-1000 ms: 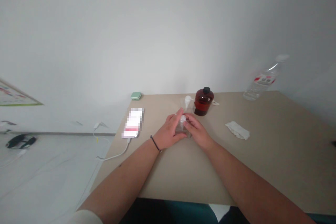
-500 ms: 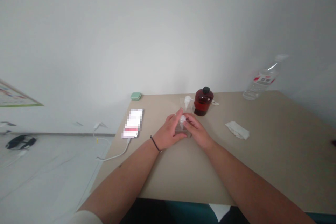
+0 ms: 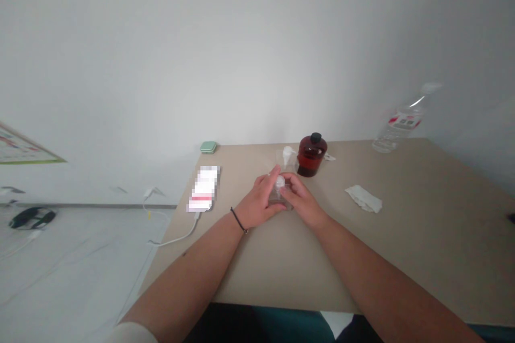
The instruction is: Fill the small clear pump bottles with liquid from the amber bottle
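My left hand (image 3: 259,203) is wrapped around the left side of a small clear bottle (image 3: 280,199) near the middle of the table, thumb across its near side. My right hand (image 3: 302,201) closes on its upper right, thumb and fingers at the whitish, ribbed-looking top. My fingers hide much of the bottle, and its top is too small to make out well. Just behind my hands lie a white piece (image 3: 288,154), perhaps a pump head, and some clear plastic. A dark red-brown bottle (image 3: 311,155) with a black cap stands upright behind my right hand.
A phone (image 3: 204,188) with a white charging cable (image 3: 181,237) lies at the table's left edge. Farther back is a green case (image 3: 208,147). On the right are a crumpled tissue (image 3: 364,199) and a clear water bottle (image 3: 400,122) by the wall (image 3: 257,53).
My right thumb has shifted very slightly on the small bottle's top. Everything else stays where it was.
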Motion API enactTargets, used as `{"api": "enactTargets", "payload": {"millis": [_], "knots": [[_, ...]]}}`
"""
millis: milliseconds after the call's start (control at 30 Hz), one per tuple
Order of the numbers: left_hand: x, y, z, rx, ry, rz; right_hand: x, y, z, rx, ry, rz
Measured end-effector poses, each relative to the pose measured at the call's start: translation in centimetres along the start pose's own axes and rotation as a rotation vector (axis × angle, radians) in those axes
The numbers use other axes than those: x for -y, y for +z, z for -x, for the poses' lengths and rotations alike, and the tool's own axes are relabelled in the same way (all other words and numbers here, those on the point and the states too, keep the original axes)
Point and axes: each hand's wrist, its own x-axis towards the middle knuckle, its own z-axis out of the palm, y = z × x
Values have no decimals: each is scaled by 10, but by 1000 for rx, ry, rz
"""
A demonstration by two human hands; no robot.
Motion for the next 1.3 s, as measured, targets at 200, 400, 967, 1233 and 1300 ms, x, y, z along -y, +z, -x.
{"api": "enactTargets", "payload": {"millis": [200, 400, 967, 1233, 1300], "knots": [[2, 1, 0, -9, 26, 1, 0, 0, 0, 11, 9, 0], [0, -1, 1, -4, 28, -6, -1, -1, -1, 2, -20, 13], [1, 0, 0, -7, 24, 12, -1, 2, 0, -14, 15, 4], [2, 0, 0, -11, 41, -1, -1, 0, 0, -23, -11, 28], [1, 0, 0, -9, 28, -1, -2, 1, 0, -29, 5, 5]]}}
